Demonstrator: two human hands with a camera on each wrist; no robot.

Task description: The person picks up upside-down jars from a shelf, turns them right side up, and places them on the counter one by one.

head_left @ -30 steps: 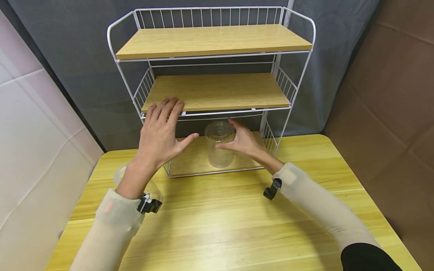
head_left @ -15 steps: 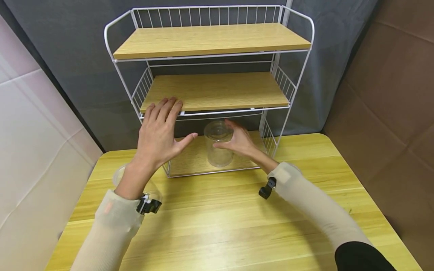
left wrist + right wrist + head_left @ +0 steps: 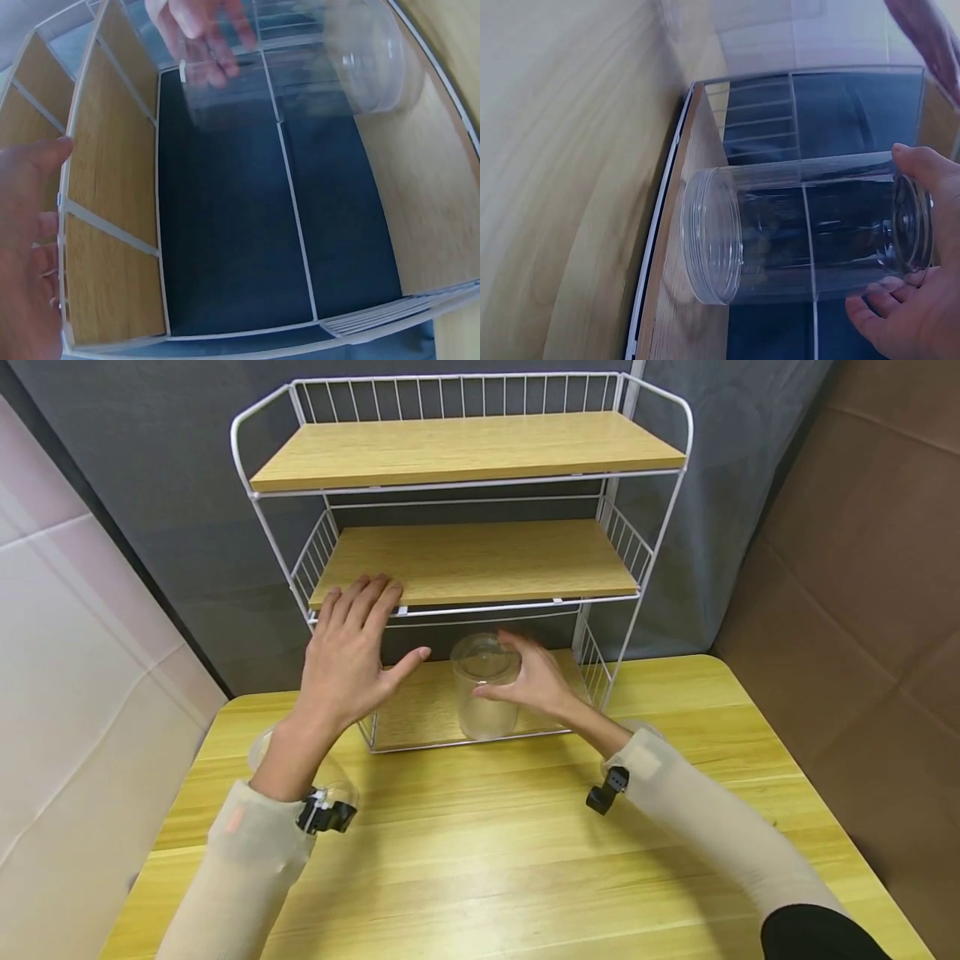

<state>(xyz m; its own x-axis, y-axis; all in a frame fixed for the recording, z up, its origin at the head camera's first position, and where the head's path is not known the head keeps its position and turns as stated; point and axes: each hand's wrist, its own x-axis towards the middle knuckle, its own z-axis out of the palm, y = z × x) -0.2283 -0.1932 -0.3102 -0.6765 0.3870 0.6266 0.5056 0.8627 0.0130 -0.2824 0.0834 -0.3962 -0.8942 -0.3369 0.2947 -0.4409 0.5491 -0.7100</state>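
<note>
A clear plastic jar (image 3: 486, 702) is at the lowest level of the white wire rack, near its front edge. My right hand (image 3: 536, 681) grips the jar's upper end between thumb and fingers. In the right wrist view, the wide ridged rim of the jar (image 3: 810, 229) is at the lower shelf board (image 3: 686, 247); whether it bears fully on the board I cannot tell. My left hand (image 3: 348, 660) rests with straight fingers on the front edge of the middle shelf (image 3: 480, 560), its thumb spread out. The left wrist view shows that hand (image 3: 30, 247) against the shelf edge.
The rack's top shelf (image 3: 472, 443) is a wooden board with a wire rail behind. Another clear container (image 3: 341, 787) is partly hidden by my left wrist on the wooden table (image 3: 480, 860). Something clear (image 3: 641, 727) shows behind my right wrist. A dark curtain (image 3: 187, 527) hangs behind.
The jar has moved slightly towards the front edge of the lower shelf, with my right hand on it. My left hand stays on the middle shelf; its thumb has shifted a little left.
</note>
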